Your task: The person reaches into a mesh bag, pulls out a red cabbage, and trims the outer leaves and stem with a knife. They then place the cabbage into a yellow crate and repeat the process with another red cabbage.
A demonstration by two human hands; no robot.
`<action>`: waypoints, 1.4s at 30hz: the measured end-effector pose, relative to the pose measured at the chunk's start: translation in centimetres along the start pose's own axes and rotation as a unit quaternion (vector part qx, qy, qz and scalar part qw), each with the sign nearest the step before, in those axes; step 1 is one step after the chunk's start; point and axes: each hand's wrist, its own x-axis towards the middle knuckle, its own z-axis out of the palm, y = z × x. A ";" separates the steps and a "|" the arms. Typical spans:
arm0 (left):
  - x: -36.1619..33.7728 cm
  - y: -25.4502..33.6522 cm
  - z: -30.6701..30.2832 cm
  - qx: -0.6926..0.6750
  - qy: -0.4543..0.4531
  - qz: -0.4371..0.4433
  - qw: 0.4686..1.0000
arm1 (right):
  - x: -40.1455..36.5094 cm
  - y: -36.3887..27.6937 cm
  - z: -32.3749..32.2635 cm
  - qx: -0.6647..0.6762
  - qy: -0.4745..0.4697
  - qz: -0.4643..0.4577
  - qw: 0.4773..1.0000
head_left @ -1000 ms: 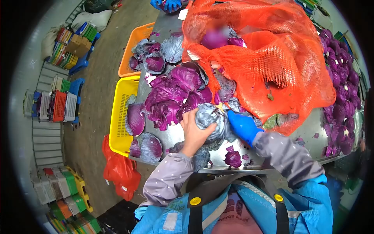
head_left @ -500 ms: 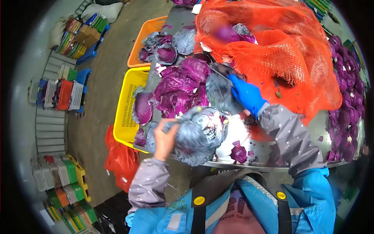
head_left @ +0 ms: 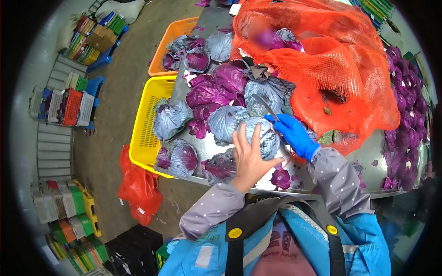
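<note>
My bare left hand (head_left: 251,161), fingers spread, rests on a grey-purple cabbage head (head_left: 267,138) near the table's front edge. In my blue-gloved right hand (head_left: 294,134) is a knife (head_left: 266,106), its thin curved blade pointing up and left, just above and beside that head. Loose grey outer leaves (head_left: 227,124) lie left of the cabbage. Purple leaves (head_left: 216,89) are heaped behind them. More leaves (head_left: 183,158) lie by the table's left corner.
A yellow crate (head_left: 148,115) and an orange crate (head_left: 169,39) stand along the table's left side. Red mesh netting (head_left: 350,78) covers the back right. Purple cabbages (head_left: 407,133) are piled at far right. A red bag (head_left: 140,188) lies on the floor.
My left hand has moved right onto the cabbage and its fingers have spread. The right hand and knife have come down closer to the left hand. Loose leaves now lie at the left, over the yellow crate's edge.
</note>
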 end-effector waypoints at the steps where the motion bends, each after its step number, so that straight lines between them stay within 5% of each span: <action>1: 0.4 -0.1 0.1 0.023 -0.004 0.005 1.000 | -0.8 0.2 0.1 0.089 0.022 0.009 0.996; 3: 0.4 -1.0 0.1 0.047 0.016 0.023 0.998 | -2.2 -0.5 -0.4 0.206 0.034 0.102 0.973; 8: -1.7 -3.2 -1.8 -0.026 0.012 -0.020 0.999 | -5.0 -0.1 1.3 0.140 0.047 0.110 0.983; 11: -2.6 -3.0 -1.9 -0.014 0.022 -0.051 0.998 | -5.5 -0.8 3.5 -0.007 0.108 -0.045 0.993; 16: -2.5 -2.5 0.2 0.016 0.075 -0.046 0.996 | -4.6 -0.6 5.1 -0.050 0.153 -0.033 0.986; 18: -2.3 -1.6 0.4 0.063 0.073 -0.030 0.995 | -3.3 0.9 4.7 0.121 0.157 0.089 0.976; 19: -2.5 -1.7 0.4 0.066 0.070 -0.031 0.995 | -2.9 6.2 4.6 -0.010 0.189 0.082 0.978; 26: -4.0 -4.5 -2.4 -0.063 0.019 -0.079 0.995 | -1.9 2.7 3.6 -0.036 0.076 0.122 0.989; 30: -3.8 -3.7 -1.7 -0.062 0.053 -0.104 0.991 | -3.7 -0.6 3.8 -0.006 0.025 0.062 0.998; 33: -3.1 -3.0 -1.2 -0.054 0.069 -0.094 0.992 | -3.9 -2.7 3.4 -0.104 0.072 -0.074 0.989; 42: -2.3 -2.1 -0.8 -0.011 0.074 -0.087 0.993 | -3.4 -3.9 4.6 -0.216 -0.010 -0.052 0.975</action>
